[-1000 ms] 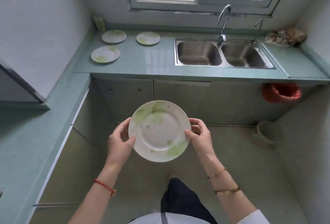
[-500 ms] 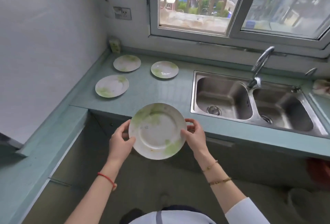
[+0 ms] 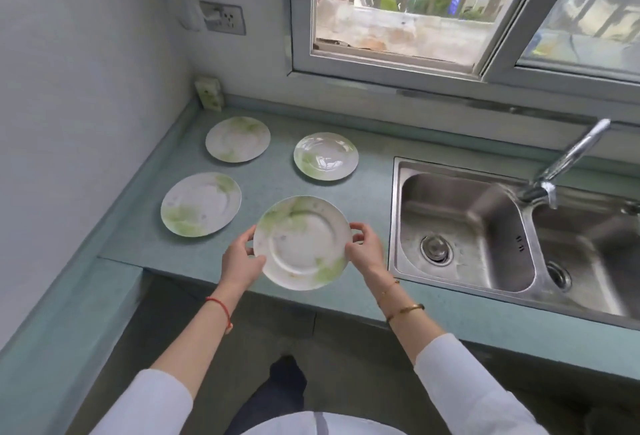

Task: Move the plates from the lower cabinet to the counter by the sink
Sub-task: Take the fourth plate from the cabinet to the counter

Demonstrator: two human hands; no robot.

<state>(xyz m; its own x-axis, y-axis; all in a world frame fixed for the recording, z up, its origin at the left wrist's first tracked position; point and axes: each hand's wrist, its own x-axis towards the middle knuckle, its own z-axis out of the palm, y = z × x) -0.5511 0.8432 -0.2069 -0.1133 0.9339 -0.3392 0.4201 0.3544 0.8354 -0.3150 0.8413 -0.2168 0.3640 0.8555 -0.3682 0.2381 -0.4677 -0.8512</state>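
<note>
A white plate with green blotches (image 3: 302, 242) is held by its rim over the front part of the teal counter (image 3: 367, 192), left of the sink. My left hand (image 3: 240, 259) grips its left edge and my right hand (image 3: 363, 249) grips its right edge. Three matching plates lie flat on the counter: one at the back left (image 3: 237, 138), one at the back right (image 3: 326, 156), one at the front left (image 3: 200, 203). The lower cabinet shows only as a dim front under the counter edge.
A steel double sink (image 3: 485, 233) with a curved tap (image 3: 568, 164) fills the counter's right side. A small box (image 3: 209, 93) leans in the back corner under a wall socket (image 3: 223, 18). A side counter (image 3: 62, 330) runs along the left wall.
I have stepped up to the counter. The plate in both hands has risen from in front of the cabinet doors to above the counter's front, beside the three laid plates.
</note>
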